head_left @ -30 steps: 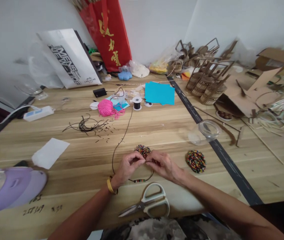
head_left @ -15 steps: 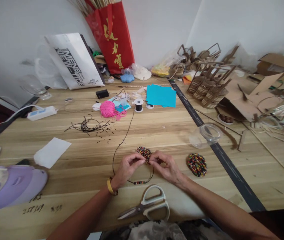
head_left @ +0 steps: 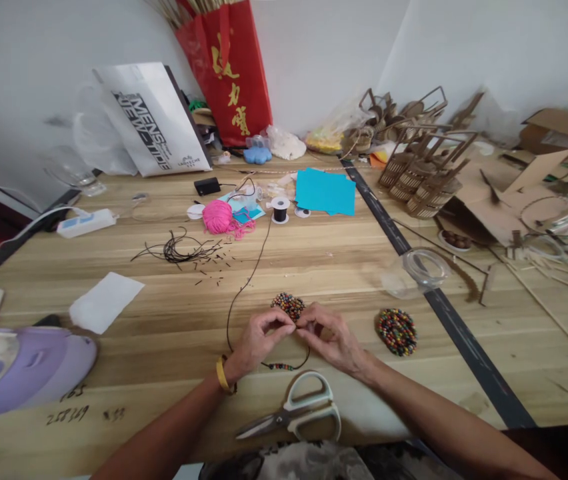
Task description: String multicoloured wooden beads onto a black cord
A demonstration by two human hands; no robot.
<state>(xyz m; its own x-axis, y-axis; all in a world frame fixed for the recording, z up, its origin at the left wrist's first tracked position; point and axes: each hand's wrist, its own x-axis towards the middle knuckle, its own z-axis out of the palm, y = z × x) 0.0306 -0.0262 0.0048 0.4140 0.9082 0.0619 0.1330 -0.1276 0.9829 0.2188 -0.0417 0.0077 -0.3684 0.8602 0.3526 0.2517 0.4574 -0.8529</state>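
Note:
My left hand (head_left: 259, 339) pinches the black cord (head_left: 231, 313) between thumb and forefinger. Close against it, my right hand (head_left: 331, 339) is also closed on the cord, the fingertips of both hands nearly meeting. Below them the cord hangs in a loop carrying a short row of coloured beads (head_left: 281, 367). From the loop it runs up the table to a white spool of black cord (head_left: 279, 210). Just beyond my fingers lies a pile of multicoloured beads (head_left: 289, 305), partly covered by my hands. Scissors (head_left: 291, 413) with white handles lie nearer my body.
Another bead coil (head_left: 397, 331) and a clear plastic container (head_left: 417, 272) are on the right. Cut black cords (head_left: 179, 250) and pink yarn (head_left: 218, 217) lie at the left back. A purple device (head_left: 29, 370) stands at the left edge. Small woven baskets (head_left: 421, 177) stand back right.
My fingertips have shifted slightly, and my right fingers have changed their hold on the cord. The whole view has moved a little; the things on the table stay in place.

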